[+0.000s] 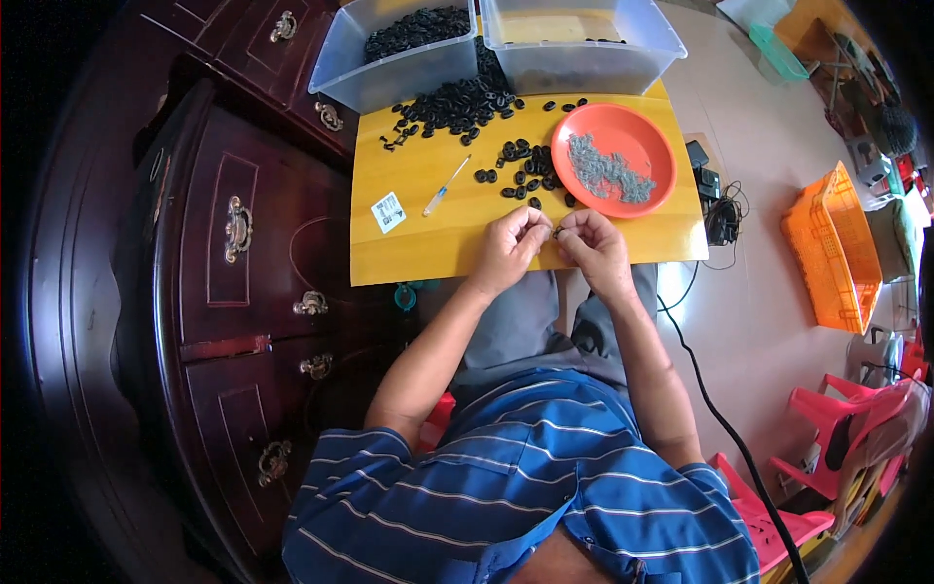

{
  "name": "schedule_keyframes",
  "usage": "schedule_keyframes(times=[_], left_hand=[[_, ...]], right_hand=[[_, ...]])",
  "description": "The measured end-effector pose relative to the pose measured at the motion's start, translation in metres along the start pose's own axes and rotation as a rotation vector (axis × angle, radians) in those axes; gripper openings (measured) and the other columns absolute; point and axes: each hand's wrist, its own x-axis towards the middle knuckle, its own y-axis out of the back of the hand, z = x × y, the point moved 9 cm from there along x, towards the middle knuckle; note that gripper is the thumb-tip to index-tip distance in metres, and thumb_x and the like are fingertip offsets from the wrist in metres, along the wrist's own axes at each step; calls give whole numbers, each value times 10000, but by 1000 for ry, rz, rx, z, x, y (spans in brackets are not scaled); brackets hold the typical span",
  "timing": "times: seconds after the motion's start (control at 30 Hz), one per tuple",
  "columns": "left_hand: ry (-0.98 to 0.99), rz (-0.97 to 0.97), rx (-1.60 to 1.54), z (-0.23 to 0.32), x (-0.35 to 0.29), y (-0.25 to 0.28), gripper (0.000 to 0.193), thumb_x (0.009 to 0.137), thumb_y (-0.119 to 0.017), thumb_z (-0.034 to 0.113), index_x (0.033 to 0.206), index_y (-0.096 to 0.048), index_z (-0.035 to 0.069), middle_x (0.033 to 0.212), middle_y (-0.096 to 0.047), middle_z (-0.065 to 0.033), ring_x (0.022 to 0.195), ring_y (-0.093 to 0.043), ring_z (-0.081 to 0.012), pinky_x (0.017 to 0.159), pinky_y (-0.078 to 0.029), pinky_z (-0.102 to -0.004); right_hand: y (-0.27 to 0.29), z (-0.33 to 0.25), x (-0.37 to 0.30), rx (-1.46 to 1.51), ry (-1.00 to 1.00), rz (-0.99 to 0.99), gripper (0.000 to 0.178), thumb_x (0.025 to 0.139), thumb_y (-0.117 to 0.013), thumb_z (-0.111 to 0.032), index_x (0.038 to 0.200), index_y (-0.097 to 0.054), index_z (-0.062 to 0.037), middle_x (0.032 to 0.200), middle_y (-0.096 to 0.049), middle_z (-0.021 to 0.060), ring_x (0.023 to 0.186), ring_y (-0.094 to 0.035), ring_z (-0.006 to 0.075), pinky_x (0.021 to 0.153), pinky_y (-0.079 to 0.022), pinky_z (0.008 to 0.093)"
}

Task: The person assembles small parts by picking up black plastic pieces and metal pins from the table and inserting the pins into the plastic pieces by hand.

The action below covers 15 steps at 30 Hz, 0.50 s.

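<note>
You hold a small black part (pixel 556 234) between the fingertips of your left hand (pixel 511 245) and right hand (pixel 596 249), both pinched close, by the table's (pixel 418 258) near edge; fingers hide most of it. Oval black pieces (pixel 533 166) lie beyond, left of a red plate (pixel 634 125). Near the table's left edge, a white card (pixel 388 212) bears dark print too small to read.

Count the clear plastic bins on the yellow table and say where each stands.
2. The left bin, holding black pieces, and the right bin, beyond the red plate, stand side by side at the far end of the table. More may lie past the upper edge.
</note>
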Motion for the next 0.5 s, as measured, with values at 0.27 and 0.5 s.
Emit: schedule_keyframes(times=[0.27,0.5], left_hand=[[-27,80,-9,3,2,4,86,997,-605,78,957,-639,10,761,-601,20,659,-541,-51,604,-462,-228],[-45,53,55,8,5,5,90,995,-616,86,952,-644,11,756,-604,22,662,-543,-51,607,-464,-233]], right_hand=[[1,1,1,-28,1,14,97,944,-661,-17,1034,-626,-20,860,-630,-30,758,-579,35,676,-478,197],[1,0,6,-39,10,2,95,937,-666,-20,1026,-634,-20,845,-626,-31,757,-585,39,676,-487,201]])
